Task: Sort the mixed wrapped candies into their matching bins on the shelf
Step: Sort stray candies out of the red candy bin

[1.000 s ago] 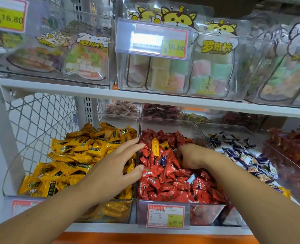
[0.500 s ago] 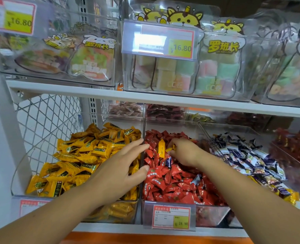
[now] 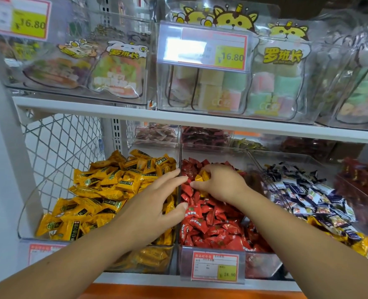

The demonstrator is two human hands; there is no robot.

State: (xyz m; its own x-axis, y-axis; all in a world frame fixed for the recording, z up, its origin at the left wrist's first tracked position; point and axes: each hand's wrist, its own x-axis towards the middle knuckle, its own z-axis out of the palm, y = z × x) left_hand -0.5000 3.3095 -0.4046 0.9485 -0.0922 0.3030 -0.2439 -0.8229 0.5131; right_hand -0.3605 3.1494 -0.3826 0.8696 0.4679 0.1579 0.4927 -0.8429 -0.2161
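Note:
Three clear bins sit side by side on the lower shelf. The left bin (image 3: 27, 216) holds yellow wrapped candies (image 3: 105, 186). The middle bin (image 3: 263, 264) holds red wrapped candies (image 3: 213, 225). The right bin (image 3: 286, 160) holds dark blue and white candies (image 3: 308, 195). My right hand (image 3: 219, 182) is over the red pile, fingers curled round yellow candies (image 3: 202, 176). My left hand (image 3: 155, 203) hovers over the wall between the yellow and red bins, fingers spread and straight, holding nothing.
A white upper shelf (image 3: 178, 120) carries clear boxes of bagged sweets with price tags. A wire mesh panel (image 3: 60, 145) closes the left side. More red candies (image 3: 364, 186) lie far right. Some yellow candies (image 3: 360, 244) lie at the front of the right bin.
My right hand has gathered the yellow candies out of the red pile and moved left toward my left hand. My left hand has stayed over the bin divider.

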